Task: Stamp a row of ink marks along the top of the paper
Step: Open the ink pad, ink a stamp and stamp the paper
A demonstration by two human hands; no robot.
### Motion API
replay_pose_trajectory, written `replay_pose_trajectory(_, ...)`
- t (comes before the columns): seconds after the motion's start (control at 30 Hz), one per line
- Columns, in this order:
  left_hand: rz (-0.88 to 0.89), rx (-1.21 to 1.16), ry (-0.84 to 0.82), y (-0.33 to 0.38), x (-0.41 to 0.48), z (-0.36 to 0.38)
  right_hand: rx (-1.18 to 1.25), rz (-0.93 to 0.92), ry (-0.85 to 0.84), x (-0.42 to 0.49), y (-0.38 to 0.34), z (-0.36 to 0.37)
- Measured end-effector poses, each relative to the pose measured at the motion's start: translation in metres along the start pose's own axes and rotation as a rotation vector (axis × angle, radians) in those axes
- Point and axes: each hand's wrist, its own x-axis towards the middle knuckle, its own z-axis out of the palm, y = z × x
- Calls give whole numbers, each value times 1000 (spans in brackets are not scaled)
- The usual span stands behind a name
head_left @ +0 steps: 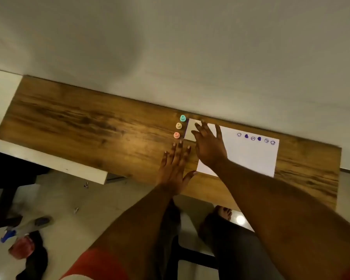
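Observation:
A white paper (249, 156) lies on the wooden table (79, 122), with a row of several purple ink marks (256, 138) along the right part of its top edge. Three small stamps stand in a line just left of the paper: a teal stamp (182, 118), a tan stamp (178, 125) and a pink stamp (176, 135). My right hand (208, 144) hovers over the paper's left end, fingers spread, holding nothing. My left hand (175, 166) lies flat on the table below the stamps, fingers together and extended, its fingertips close to the pink stamp.
A pale wall runs behind the table. A white surface (0, 91) adjoins the table's left end. On the floor at lower left lie a sandal (38, 222) and red and blue items (18, 243). My legs and bare foot (223, 212) show under the table.

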Motion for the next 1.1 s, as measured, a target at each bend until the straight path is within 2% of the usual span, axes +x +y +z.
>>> replay_pose_trajectory(0.13,6,-20,22,-14,6,31,-33,-1,38,21,9,18)
replay_pose_trajectory(0.27,-12,-125,83,-23,0,63,-79,-3,0,20,8,48)
replay_pose_trajectory(0.5,-77,-252,310,-23,-14,86,-48,23,61,-3,-17,69)
replay_pose_trajectory(0.67,-216,-286,229,-14,-27,76,-38,50,48,-30,-46,73)
replay_pose_trajectory(0.9,-177,-260,156,-36,-21,52,-21,106,29,-58,-88,83)
replay_pose_trajectory(1.1,-174,-322,191,-34,-36,59,-50,64,2,-79,-111,91)
